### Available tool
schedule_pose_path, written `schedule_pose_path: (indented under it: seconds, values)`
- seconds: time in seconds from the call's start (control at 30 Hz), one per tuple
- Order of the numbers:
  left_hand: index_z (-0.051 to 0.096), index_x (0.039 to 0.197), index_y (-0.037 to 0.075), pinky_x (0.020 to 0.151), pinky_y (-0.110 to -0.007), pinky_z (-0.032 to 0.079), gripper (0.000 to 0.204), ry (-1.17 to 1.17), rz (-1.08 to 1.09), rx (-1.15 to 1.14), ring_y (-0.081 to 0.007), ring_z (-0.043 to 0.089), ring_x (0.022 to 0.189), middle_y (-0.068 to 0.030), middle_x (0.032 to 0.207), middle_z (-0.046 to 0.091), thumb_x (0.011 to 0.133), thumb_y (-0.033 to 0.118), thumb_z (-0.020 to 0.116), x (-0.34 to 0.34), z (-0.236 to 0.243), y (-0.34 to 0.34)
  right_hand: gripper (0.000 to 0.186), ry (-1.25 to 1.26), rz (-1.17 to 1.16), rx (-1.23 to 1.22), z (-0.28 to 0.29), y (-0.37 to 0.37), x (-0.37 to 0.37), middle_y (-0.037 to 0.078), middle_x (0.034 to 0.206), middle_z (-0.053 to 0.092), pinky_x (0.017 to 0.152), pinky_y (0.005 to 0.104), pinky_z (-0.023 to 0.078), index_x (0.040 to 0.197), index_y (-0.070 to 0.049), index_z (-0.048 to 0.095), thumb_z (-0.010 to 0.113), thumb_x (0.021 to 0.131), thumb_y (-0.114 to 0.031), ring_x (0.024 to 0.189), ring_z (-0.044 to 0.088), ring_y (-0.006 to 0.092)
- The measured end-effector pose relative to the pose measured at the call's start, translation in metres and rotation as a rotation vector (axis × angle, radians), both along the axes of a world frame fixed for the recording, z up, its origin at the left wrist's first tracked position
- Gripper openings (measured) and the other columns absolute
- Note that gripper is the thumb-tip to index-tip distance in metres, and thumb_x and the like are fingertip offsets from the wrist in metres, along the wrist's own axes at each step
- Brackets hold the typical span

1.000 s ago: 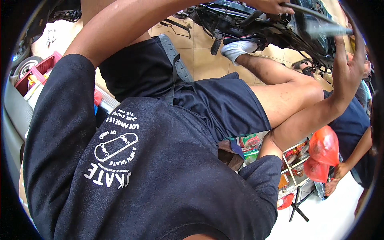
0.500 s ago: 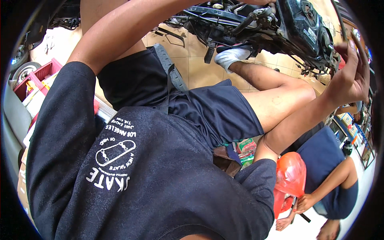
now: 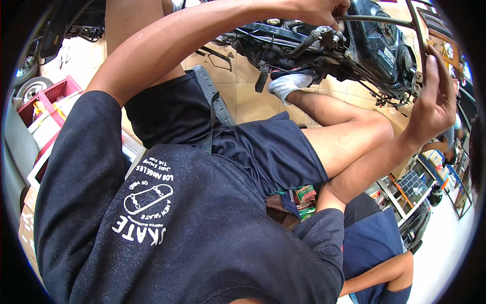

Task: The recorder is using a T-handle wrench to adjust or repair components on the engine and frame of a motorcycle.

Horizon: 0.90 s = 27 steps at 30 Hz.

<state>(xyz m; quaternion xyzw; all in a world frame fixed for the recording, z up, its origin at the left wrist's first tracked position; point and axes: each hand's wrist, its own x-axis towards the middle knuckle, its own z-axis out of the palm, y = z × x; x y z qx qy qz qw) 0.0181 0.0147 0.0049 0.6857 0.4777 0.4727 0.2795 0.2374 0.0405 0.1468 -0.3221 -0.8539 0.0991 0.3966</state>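
A black, partly stripped motorcycle point(image 3: 379, 43) lies across the top of the view. Over it, my left hand point(image 3: 326, 12) closes around the shaft of a dark T-handle wrench point(image 3: 379, 19), close to the motorcycle's hoses and fittings. From there the shaft runs right to a long crossbar. Beside that crossbar is my right hand point(image 3: 435, 99), its fingers stretched out and the fingertips touching the bar's lower arm. Whatever the wrench's working end meets is hidden by my left hand.
A grey tyre point(image 3: 215, 96) is under my legs on the tiled floor. At left stands a red tray point(image 3: 58, 96) with small items. Close at my right sits another person in blue point(image 3: 372, 248), one forearm reaching forward. Beyond them is a tray of tools point(image 3: 410, 187).
The wrench's shaft and crossbar have come into plain sight between my hands. My right hand has moved slightly left. The other person's red bag and hands have gone out of sight.
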Motion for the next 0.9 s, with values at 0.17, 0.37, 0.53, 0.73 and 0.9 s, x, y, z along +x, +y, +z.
schedule_pose_path:
  seconds: [0.17,0.37,0.53,0.73,0.9]
  values:
    - [0.066,0.075,-0.006,0.059,-0.038,0.051,0.017,0.059,-0.079,-0.069,-0.0270,0.065,0.062,-0.0182,0.068,0.065,0.067,0.005,0.075,-0.009,0.007,0.006,0.033,0.232,-0.049,-0.134,0.008,0.001,-0.001,0.023,0.093,0.073,0.079,0.0350,0.060,0.101,0.015,0.069,0.051,0.102,-0.013,0.080,0.074,0.0291]
    - [0.067,0.092,-0.004,0.067,-0.040,0.051,0.021,0.079,-0.101,-0.219,-0.0284,0.066,0.072,-0.0200,0.078,0.068,0.078,0.012,0.069,-0.017,0.011,0.004,0.027,0.259,-0.103,-0.113,0.009,0.003,0.011,0.023,0.091,0.073,0.074,0.0358,0.061,0.099,0.013,0.070,0.053,0.100,-0.008,0.077,0.074,0.0282]
    - [0.064,0.094,-0.003,0.072,-0.044,0.052,0.021,-0.008,-0.005,-0.144,-0.0333,0.068,0.079,-0.0219,0.083,0.069,0.083,0.014,0.067,-0.019,-0.002,0.011,0.024,0.238,-0.067,-0.148,0.008,0.002,0.013,0.022,0.092,0.073,0.072,0.0346,0.062,0.102,0.012,0.071,0.055,0.098,-0.006,0.076,0.074,0.0261]
    - [0.064,0.095,-0.002,0.071,-0.044,0.052,0.020,0.015,0.020,-0.227,-0.0330,0.067,0.077,-0.0223,0.081,0.068,0.084,0.014,0.067,-0.017,0.000,0.010,0.021,0.209,-0.064,-0.145,0.007,0.001,0.016,0.020,0.091,0.074,0.067,0.0324,0.061,0.100,0.010,0.071,0.058,0.097,-0.006,0.073,0.073,0.0236]
    - [0.064,0.093,-0.003,0.067,-0.043,0.051,0.024,0.032,-0.038,-0.109,-0.0299,0.065,0.072,-0.0209,0.078,0.067,0.089,0.020,0.066,-0.015,-0.005,0.008,0.020,0.231,-0.058,-0.186,0.003,0.001,0.014,0.018,0.089,0.074,0.065,0.0308,0.059,0.098,0.009,0.072,0.060,0.097,-0.006,0.073,0.073,0.0218]
